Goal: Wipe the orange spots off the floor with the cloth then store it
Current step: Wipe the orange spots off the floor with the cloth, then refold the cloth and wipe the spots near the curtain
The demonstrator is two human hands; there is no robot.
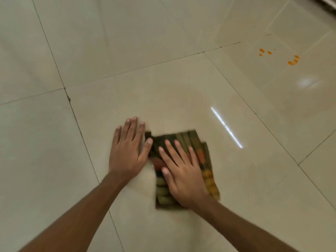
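A folded cloth (198,148), dark olive with orange and red patches, lies flat on the beige tiled floor (163,79) near the lower middle. My right hand (181,171) rests palm down on top of it with the fingers spread. My left hand (128,150) lies flat on the floor just left of the cloth, its thumb touching the cloth's upper left corner. Several orange spots (292,61) mark a tile at the far upper right, well away from both hands and the cloth.
Dark grout lines (76,115) cross the glossy floor. A bright strip of reflected light (226,127) lies right of the cloth. A dark edge of some fixture (325,0) shows in the top right corner.
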